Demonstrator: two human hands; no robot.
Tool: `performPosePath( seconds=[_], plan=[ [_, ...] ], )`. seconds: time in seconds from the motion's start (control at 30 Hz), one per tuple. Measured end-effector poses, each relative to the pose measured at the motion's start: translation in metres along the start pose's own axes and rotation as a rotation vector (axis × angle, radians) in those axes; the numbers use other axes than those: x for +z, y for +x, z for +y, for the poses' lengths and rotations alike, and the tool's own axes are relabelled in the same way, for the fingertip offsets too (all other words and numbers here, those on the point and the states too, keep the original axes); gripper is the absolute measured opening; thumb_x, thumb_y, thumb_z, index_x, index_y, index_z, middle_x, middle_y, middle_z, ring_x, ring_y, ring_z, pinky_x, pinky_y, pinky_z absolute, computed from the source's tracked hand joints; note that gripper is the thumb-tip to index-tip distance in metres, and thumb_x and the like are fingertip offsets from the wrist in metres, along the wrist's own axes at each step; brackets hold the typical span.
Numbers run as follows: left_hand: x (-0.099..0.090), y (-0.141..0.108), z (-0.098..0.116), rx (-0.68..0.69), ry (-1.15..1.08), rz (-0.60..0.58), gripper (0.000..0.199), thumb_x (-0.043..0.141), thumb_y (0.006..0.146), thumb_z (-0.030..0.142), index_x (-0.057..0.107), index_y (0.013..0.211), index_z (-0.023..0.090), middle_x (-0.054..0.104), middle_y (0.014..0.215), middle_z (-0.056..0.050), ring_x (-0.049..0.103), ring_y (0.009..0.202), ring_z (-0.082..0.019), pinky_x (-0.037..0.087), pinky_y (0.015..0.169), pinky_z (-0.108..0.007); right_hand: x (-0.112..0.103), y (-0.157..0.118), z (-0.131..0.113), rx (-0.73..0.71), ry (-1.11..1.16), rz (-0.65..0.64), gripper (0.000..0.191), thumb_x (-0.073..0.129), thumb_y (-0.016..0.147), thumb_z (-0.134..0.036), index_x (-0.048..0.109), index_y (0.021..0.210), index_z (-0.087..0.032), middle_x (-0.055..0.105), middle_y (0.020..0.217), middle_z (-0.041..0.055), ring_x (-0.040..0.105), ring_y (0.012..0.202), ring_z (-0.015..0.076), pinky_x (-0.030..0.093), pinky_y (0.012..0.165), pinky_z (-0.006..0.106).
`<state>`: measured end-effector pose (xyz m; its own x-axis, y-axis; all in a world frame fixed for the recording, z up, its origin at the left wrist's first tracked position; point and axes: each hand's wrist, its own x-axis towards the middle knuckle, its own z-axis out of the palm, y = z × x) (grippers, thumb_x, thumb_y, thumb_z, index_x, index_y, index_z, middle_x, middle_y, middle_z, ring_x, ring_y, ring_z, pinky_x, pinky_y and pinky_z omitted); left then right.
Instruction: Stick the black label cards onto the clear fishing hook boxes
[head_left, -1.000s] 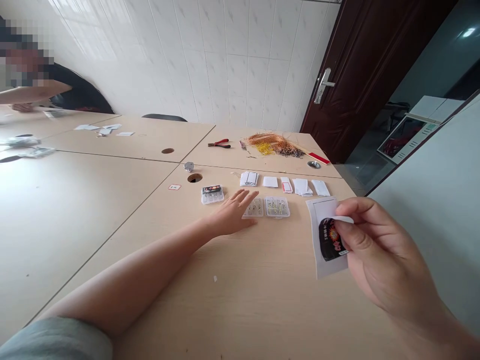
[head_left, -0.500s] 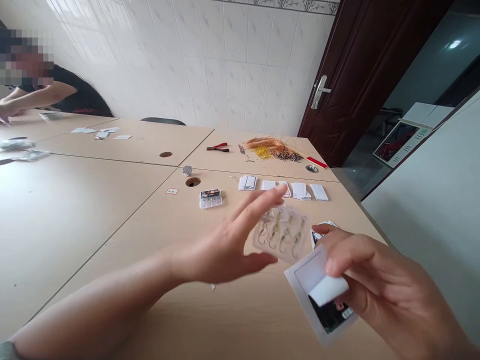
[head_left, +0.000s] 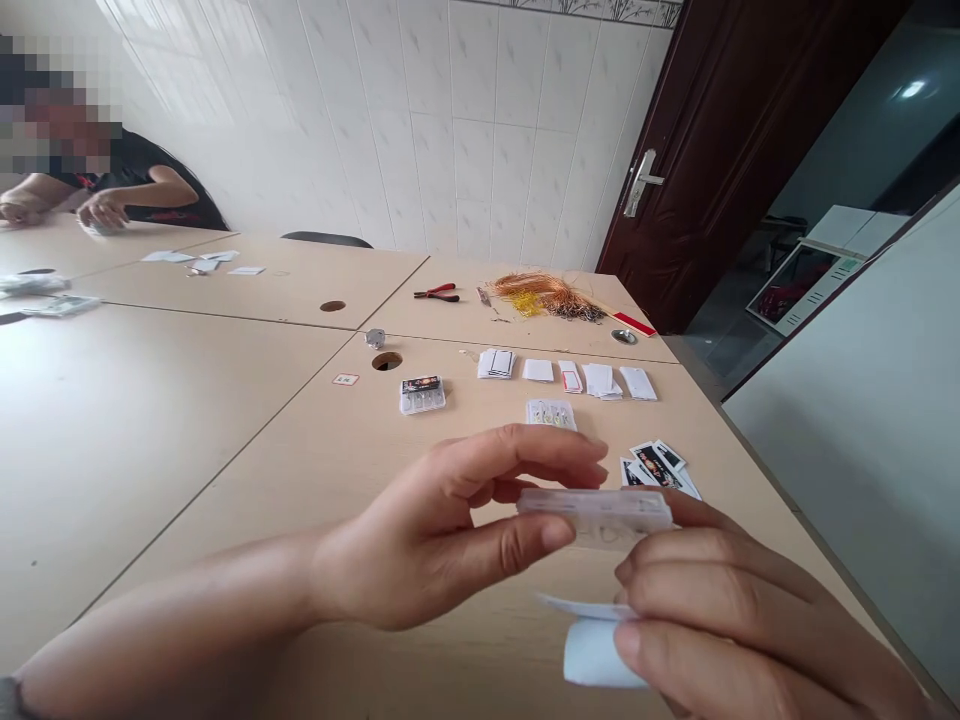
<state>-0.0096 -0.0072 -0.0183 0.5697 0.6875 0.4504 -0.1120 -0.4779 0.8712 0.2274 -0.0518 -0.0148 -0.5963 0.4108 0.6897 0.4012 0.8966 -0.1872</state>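
Observation:
Between the thumb and fingers of my left hand [head_left: 450,530] is a clear plastic box [head_left: 600,510], seen edge-on above the table. The curved dark shapes inside it are blurred. My right hand [head_left: 735,600] is closed on a sticker [head_left: 604,650] whose white backing is partly peeled and curled. The upper fingers of that hand touch the box's right end. Just beyond my left fingers, a second clear box [head_left: 551,413] with fish hooks lies on the table. Farther left stands a similar hook box [head_left: 422,395] with a black label across its top.
Black printed stickers [head_left: 660,468] lie beyond my right hand, and stacks of white cards [head_left: 538,371] form a row. Behind are pliers [head_left: 437,293] and a bundle of copper-coloured strands [head_left: 544,293]. The table [head_left: 225,430] has round holes. Another person [head_left: 161,185] sits far left.
The clear box has turned from showing its hooks face-on to edge-on. My left fingers have closed in on it. My right hand has tilted the sticker and come against the box.

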Motion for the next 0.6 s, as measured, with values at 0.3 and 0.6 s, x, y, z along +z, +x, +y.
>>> performPosePath(
  seconds=[0.3, 0.6],
  plan=[
    [0.003, 0.0039, 0.0015, -0.078, -0.088, 0.119, 0.011, 0.065, 0.097, 0.015, 0.073, 0.103, 0.019, 0.077, 0.094, -0.002, 0.071, 0.086, -0.009, 0.059, 0.079, -0.015, 0.0013, 0.0077, 0.0042, -0.006, 0.008, -0.07, 0.021, 0.049, 0.102, -0.011, 0.067, 0.099, -0.021, 0.076, 0.088, -0.0033, 0.072, 0.086, 0.0065, 0.043, 0.117, 0.022],
    [0.0012, 0.0074, 0.004, 0.107, 0.098, 0.141, 0.014, 0.068, 0.092, 0.008, 0.075, 0.098, 0.018, 0.082, 0.098, -0.006, 0.076, 0.092, -0.015, 0.062, 0.078, -0.021, -0.003, 0.0093, 0.0067, -0.039, -0.006, -0.097, 0.018, 0.051, 0.1, -0.01, 0.065, 0.102, -0.022, 0.078, 0.087, -0.0033, 0.075, 0.086, 0.0071, 0.037, 0.123, 0.025]
  ],
)
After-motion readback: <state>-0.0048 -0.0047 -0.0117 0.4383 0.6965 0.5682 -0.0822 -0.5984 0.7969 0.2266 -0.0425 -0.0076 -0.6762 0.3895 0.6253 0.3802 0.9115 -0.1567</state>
